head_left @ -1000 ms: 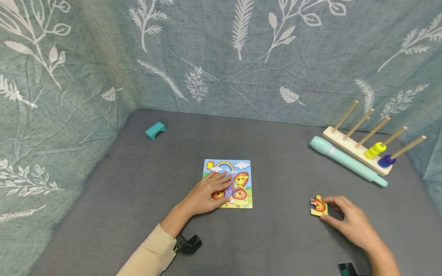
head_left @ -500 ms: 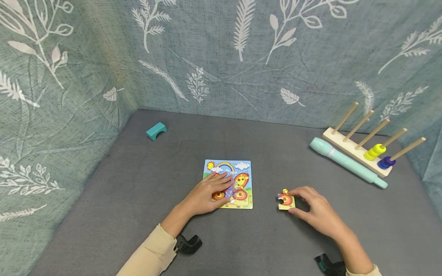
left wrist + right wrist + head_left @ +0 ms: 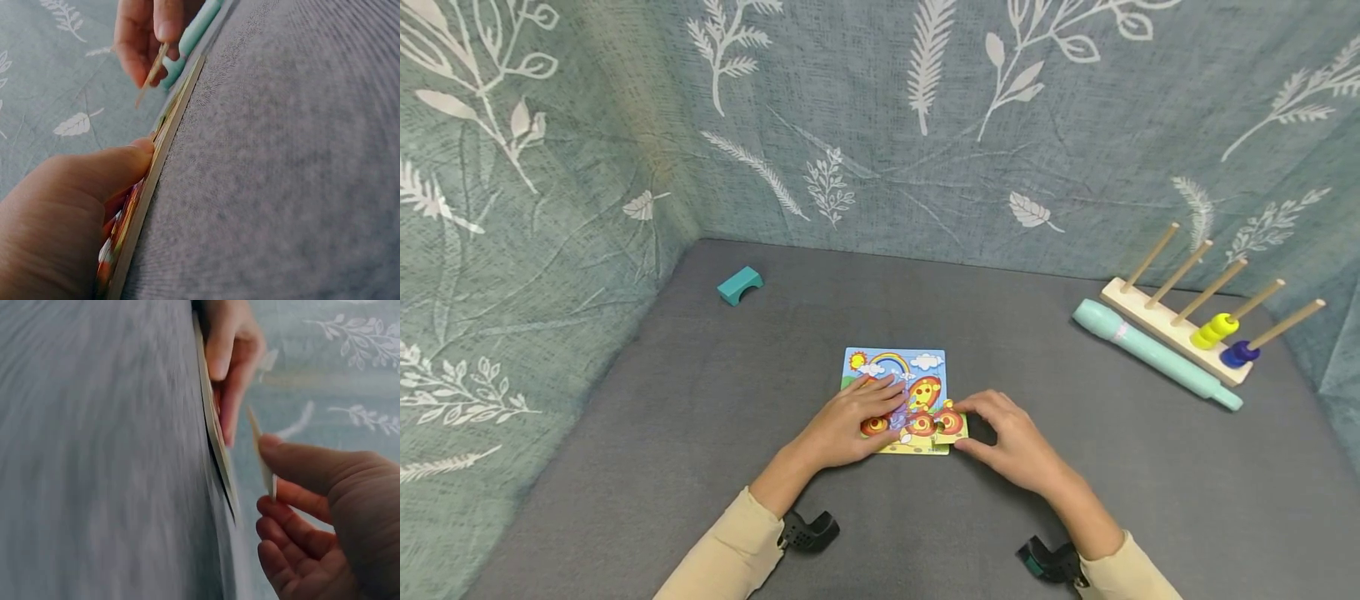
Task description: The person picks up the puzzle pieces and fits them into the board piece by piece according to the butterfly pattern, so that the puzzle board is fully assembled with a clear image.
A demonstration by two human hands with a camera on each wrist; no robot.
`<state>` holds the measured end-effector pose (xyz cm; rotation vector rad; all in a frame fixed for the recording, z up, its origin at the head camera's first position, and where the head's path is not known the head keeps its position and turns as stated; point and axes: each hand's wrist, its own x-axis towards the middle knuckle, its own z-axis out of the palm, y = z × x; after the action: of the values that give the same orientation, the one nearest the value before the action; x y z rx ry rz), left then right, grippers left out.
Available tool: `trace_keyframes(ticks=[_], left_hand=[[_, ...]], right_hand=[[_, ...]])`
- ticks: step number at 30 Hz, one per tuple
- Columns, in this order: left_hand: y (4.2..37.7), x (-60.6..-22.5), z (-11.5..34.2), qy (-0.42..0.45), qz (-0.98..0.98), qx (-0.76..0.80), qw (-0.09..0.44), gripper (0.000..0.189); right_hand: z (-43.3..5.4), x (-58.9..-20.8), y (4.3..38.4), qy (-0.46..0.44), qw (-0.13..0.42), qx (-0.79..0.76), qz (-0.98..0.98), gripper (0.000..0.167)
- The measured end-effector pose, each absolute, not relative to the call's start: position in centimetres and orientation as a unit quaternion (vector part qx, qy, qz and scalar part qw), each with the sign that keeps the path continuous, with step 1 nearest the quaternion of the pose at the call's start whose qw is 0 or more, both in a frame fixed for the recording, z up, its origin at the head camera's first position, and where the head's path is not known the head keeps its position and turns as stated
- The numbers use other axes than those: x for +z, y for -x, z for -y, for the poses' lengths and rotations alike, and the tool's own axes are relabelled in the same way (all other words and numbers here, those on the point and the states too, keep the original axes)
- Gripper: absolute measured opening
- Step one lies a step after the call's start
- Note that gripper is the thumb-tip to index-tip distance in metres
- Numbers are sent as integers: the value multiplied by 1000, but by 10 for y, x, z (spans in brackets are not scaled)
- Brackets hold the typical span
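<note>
A square jigsaw puzzle board (image 3: 927, 362) with a butterfly, sun and rainbow picture lies flat on the grey tabletop. My left hand (image 3: 848, 423) rests on its left half with fingers spread, hiding part of the butterfly. Between thumb and fingers, my right hand (image 3: 1013, 438) pinches a puzzle piece (image 3: 953, 427) printed with a red and yellow wing. From the head view the piece overlaps the board's lower right edge. In the right wrist view that piece (image 3: 265, 464) is held on edge, with a gap between it and the board (image 3: 214, 434).
At the back left stands a teal arch-shaped block (image 3: 740, 285). A mint-green tube-like object (image 3: 1157, 352) lies at the right, alongside a wooden peg stand (image 3: 1176, 323) bearing yellow and blue beads. Patterned cloth (image 3: 880, 167) hangs behind the table.
My right hand has carried the puzzle piece leftward from the right part of the table to the board's lower right edge. My left hand has stayed on the board.
</note>
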<state>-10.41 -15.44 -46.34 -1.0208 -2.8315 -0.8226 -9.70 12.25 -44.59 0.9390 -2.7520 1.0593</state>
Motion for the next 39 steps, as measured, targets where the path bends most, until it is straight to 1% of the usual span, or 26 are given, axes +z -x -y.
trace_keyframes(ticks=[5, 10, 22, 33, 39], left_hand=[[105, -464, 156, 331, 906, -263, 24, 53], [105, -464, 157, 330, 905, -266, 22, 53], [106, -465, 158, 337, 901, -269, 36, 52], [105, -465, 157, 335, 902, -271, 32, 52], [105, -465, 156, 337, 902, -269, 33, 52]], right_hand=[[-105, -450, 98, -315, 35, 334, 888, 39], [-93, -452, 98, -323, 44, 322, 889, 38], [-81, -454, 98, -326, 67, 287, 898, 35], [-78, -452, 96, -310, 45, 283, 907, 35], [-80, -453, 96, -315, 45, 287, 904, 35]])
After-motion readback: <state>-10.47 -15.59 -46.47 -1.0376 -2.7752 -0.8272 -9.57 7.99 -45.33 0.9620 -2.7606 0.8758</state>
